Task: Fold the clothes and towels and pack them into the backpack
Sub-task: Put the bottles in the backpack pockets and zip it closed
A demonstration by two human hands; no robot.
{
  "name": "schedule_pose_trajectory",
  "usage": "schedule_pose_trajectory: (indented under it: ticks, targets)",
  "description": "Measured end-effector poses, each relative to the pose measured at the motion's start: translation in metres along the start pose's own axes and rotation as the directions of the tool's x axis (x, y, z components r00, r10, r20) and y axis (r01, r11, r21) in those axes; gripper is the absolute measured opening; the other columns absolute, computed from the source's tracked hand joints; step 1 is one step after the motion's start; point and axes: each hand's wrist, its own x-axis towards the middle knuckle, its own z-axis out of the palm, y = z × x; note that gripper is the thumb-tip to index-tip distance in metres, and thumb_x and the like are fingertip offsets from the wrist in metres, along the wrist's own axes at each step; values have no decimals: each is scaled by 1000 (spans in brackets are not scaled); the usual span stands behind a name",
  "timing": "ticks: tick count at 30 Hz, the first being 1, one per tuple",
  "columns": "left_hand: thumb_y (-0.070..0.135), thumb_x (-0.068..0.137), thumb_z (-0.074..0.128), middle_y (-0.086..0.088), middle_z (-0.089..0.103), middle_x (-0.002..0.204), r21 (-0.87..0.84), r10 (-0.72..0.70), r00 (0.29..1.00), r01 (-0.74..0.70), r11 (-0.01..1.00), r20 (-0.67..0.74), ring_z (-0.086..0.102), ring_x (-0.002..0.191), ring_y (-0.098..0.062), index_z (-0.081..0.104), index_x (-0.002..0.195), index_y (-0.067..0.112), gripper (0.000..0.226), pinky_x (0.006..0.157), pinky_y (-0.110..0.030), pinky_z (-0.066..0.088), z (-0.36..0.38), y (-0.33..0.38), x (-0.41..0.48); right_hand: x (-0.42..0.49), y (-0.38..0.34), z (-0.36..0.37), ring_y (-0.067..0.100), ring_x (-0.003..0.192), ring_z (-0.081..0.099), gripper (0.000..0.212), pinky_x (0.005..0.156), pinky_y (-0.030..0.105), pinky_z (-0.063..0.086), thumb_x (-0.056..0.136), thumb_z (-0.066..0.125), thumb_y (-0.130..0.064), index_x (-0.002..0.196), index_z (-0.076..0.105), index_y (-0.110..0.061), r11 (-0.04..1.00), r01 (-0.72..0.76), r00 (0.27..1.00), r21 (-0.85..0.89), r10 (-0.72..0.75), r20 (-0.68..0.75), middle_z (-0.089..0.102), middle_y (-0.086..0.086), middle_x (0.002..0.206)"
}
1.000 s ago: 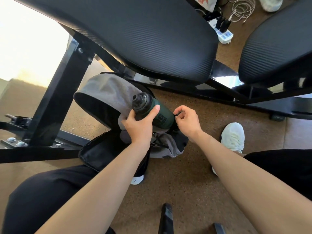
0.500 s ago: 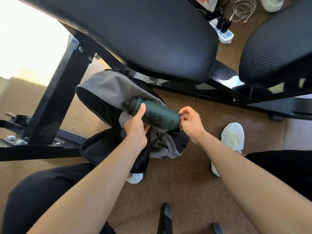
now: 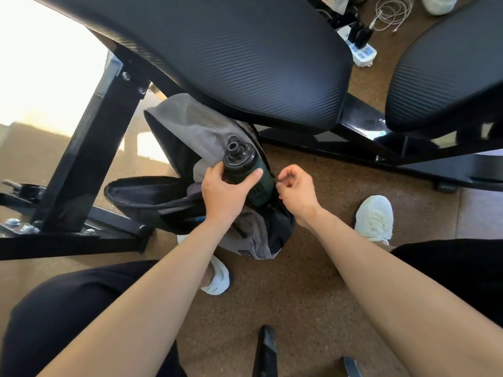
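Observation:
A grey and black backpack (image 3: 190,126) lies on the brown floor under a black padded bench, its main flap (image 3: 141,191) hanging open to the left. A dark green bottle (image 3: 260,186) with a black cap stands tilted in the backpack's side pocket. My left hand (image 3: 223,194) grips the bottle just below the cap. My right hand (image 3: 296,189) pinches the black pocket edge beside the bottle. Grey cloth shows inside the backpack under my left hand.
The black padded bench (image 3: 231,55) hangs over the backpack, a second pad (image 3: 446,77) at right. Black steel frame bars (image 3: 89,164) stand at left. A white power strip (image 3: 363,51) and cables lie at the back. My white shoes (image 3: 375,219) rest on the floor.
The bottle lay almost level half a second ago; now it stands cap up, lower end down in the side pocket. My left hand regripped near the cap; my right hand moved to the pocket edge.

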Motion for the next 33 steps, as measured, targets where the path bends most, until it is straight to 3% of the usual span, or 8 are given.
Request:
schedule_pose_trajectory:
  ticks: [6, 9, 13, 17, 19, 23, 26, 33]
  targets:
    - [74, 51, 84, 10, 75, 90, 90, -87, 996, 89, 992, -22, 70, 90, -8, 76, 91, 24, 64, 85, -41, 59, -3, 9, 11, 6, -4, -9, 22, 93, 61, 52, 95, 47, 56, 93, 59, -1, 138, 56, -28, 988, 62, 966, -141, -24, 257, 63, 9, 95]
    - [78, 47, 82, 9, 75, 92, 125, -95, 994, 100, 987, -49, 69, 91, -10, 76, 93, 24, 71, 85, -42, 59, 2, 19, 7, 15, -10, -10, 24, 126, 44, 83, 107, 44, 45, 76, 79, -31, 150, 40, -33, 941, 120, 927, -315, 7, 375, 44, 3, 130]
    - [68, 51, 88, 7, 70, 101, 162, -49, 998, 44, 986, 27, 64, 97, -9, 74, 102, 25, 68, 88, -31, 54, 7, 27, 2, 23, -21, -12, 15, 126, 39, 95, 108, 36, 40, 54, 84, -64, 137, 49, -34, 884, 276, 914, -379, -119, 387, 42, -1, 136]
    - [37, 66, 80, 1, 61, 116, -184, -84, 983, 114, 976, 165, 60, 106, -10, 60, 122, 18, 63, 91, -32, 53, 6, 26, -3, 22, -13, -18, 7, 116, 60, 75, 101, 34, 49, 58, 96, -38, 125, 61, -33, 954, 235, 935, -185, -170, 311, 68, -13, 121]
    - [25, 77, 75, -6, 51, 126, -383, -223, 970, 242, 891, 94, 56, 111, -16, 41, 127, 19, 61, 92, -35, 52, 9, 26, -3, 21, -7, -23, 11, 115, 64, 72, 91, 40, 59, 57, 96, -33, 120, 63, -33, 976, 171, 951, -132, -128, 282, 71, -11, 118]
    - [31, 83, 81, -6, 56, 132, -488, -449, 891, 424, 763, 71, 60, 116, -20, 37, 135, 23, 68, 99, -39, 54, 16, 26, 8, 17, -2, -26, 14, 107, 69, 75, 71, 51, 64, 52, 95, -36, 120, 65, -26, 995, 73, 964, -65, -54, 262, 74, -5, 114]
    - [22, 94, 73, 0, 70, 94, -348, -374, 927, 361, 865, 31, 66, 91, -16, 65, 96, 12, 12, 85, -38, 55, 17, 27, 14, 15, -3, -28, 16, 108, 68, 77, 68, 49, 64, 49, 94, -41, 119, 64, -27, 994, 51, 973, -96, -28, 229, 72, -6, 115]
    - [24, 91, 75, -15, 73, 84, -265, -271, 957, 237, 935, -99, 71, 85, -31, 64, 71, 16, 24, 81, -52, 59, 18, 24, 20, 23, -4, -30, 22, 123, 58, 75, 107, 43, 47, 56, 93, -42, 122, 60, -29, 856, 163, 970, -490, -48, 238, 67, -4, 125]
